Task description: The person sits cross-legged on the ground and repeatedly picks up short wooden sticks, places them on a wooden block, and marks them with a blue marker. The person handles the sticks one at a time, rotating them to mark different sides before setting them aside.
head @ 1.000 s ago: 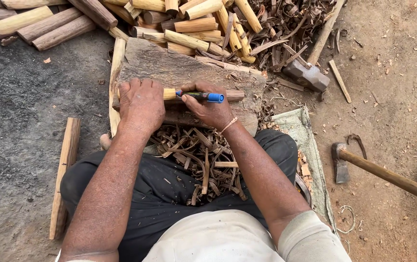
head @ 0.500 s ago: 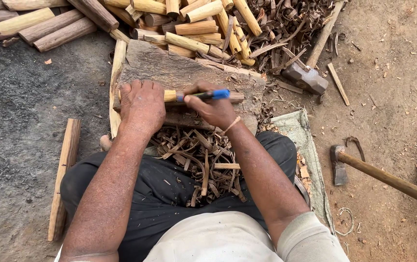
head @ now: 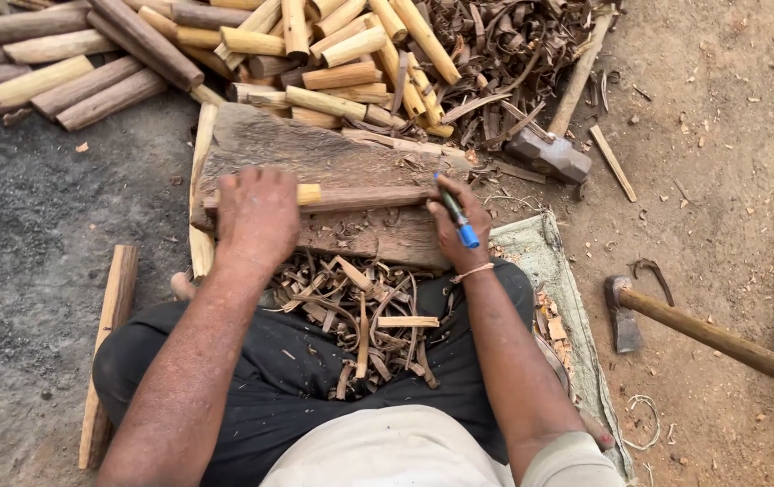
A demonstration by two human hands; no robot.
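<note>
A wooden stick [head: 364, 197], partly peeled, lies across a rough wooden block [head: 315, 153] in front of me. My left hand [head: 256, 216] presses down on the stick's left part, near its pale peeled end. At the stick's right end my right hand [head: 454, 230] grips a small knife with a blue handle [head: 457, 216], the handle end pointing toward me. Curled bark shavings [head: 360, 316] are heaped on my lap below the block.
A pile of peeled and unpeeled sticks [head: 315, 45] lies beyond the block, with dark bark scraps [head: 513, 45] to its right. A hammer [head: 549, 149] rests by the block. An axe [head: 675, 320] lies on the dirt at the right. A cloth mat [head: 554, 298] is under my right side.
My right hand has slid from the middle of the stick to its right end. The knife has swung from lying along the stick to pointing toward me. The left hand has stayed put.
</note>
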